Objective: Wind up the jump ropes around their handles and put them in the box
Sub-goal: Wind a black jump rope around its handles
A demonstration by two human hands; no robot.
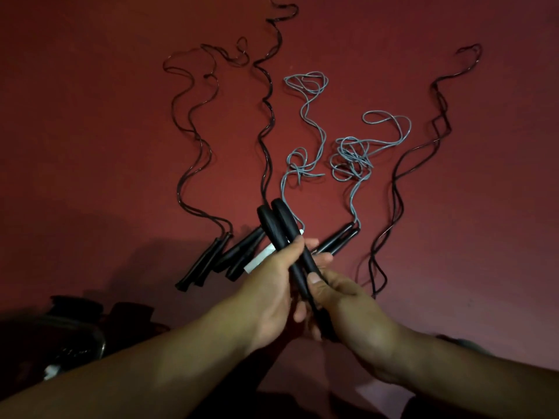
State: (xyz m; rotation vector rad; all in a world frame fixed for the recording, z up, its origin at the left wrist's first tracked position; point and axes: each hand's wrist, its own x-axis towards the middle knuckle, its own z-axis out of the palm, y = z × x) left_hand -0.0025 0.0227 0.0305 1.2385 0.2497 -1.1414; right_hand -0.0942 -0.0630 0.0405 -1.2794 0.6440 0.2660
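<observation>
A dim red floor (90,131) fills the head view, with several jump ropes laid out in rows, cords trailing away from the person. Both hands are raised over it. The left hand (269,285) and the right hand (341,300) both curl round a pair of black handles (279,225), held side by side and pointing up and away. Which cord belongs to this pair I cannot tell, since the hands hide the lower ends; a wavy black cord (402,182) runs off on the right. On the floor lie more handle pairs (205,261) with black cords (193,131), and two grey cords (305,122) in loose tangles. A dark container (75,334) sits at lower left, possibly the box. The handles look light and rigid, good to grip at mid-length; the cord looks thin, springy and kinked, likely to uncoil unless wound under tension.
</observation>
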